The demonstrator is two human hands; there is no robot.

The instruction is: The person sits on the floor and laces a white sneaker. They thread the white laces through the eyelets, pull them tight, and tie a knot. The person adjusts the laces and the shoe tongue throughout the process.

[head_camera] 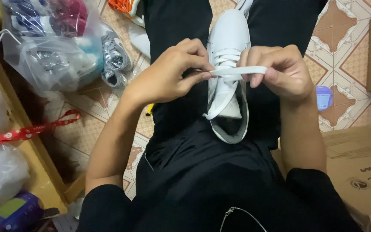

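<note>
Both hands meet over a white sneaker [228, 51] that rests on the person's lap, wedged between the thighs of the black trousers [194, 172]. The left hand [168, 75] is closed in a pinch, thumb and forefinger pressed on one end of a flat white lace [241, 71]. The right hand [280, 71] is curled shut on the other end of the same span, fingers folded over it and the thumb beneath. Between the two grips the lace runs taut and level, crosswise to the shoe, just above the upper rows of lacing.

The sneaker's long axis runs away from the person: the toe points toward the far edge of the lap and the open grey-lined collar faces the body. The lace is thus at right angles to the shoe. Both hands are about equally near the eyelets, one on each side of the tongue; the left sits slightly lower and closer to the body. A loose tail of lace [220, 105] hangs from the left side of the lacing down across the tongue toward the collar, and neither hand touches it.

Around the lap, on the patterned tile floor [348, 47], lie a clear plastic bag of shoes [52, 47] to the left, a red ribbon [31, 129] near it, and a cardboard box [357, 167] to the right.
</note>
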